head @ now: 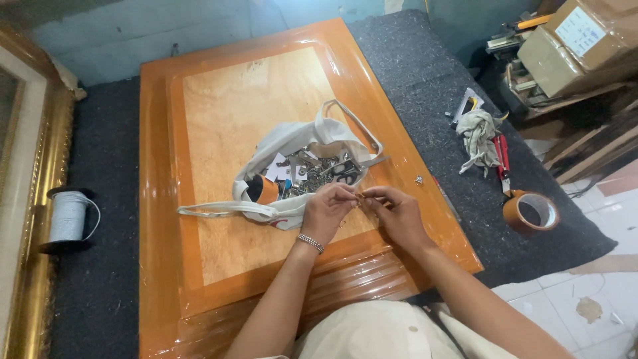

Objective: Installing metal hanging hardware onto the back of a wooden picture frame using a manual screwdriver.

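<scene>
Beside the cloth bag [292, 143], both hands [362, 211] pinch a small brass piece [361, 195], axis unclear.

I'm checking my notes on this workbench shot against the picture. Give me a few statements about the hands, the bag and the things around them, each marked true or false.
1. Both hands meet over a small piece just in front of the cloth bag. True: the left hand and right hand pinch it between their fingertips.
2. The bag is closed and tied. False: it lies open, showing small metal parts.
3. The roll of brown tape lies on the dark mat to the right. True.
4. The spool of white cord stands on the orange panel. False: it stands on the mat, left of the panel.
5. The left wrist bears a bracelet. True.
</scene>
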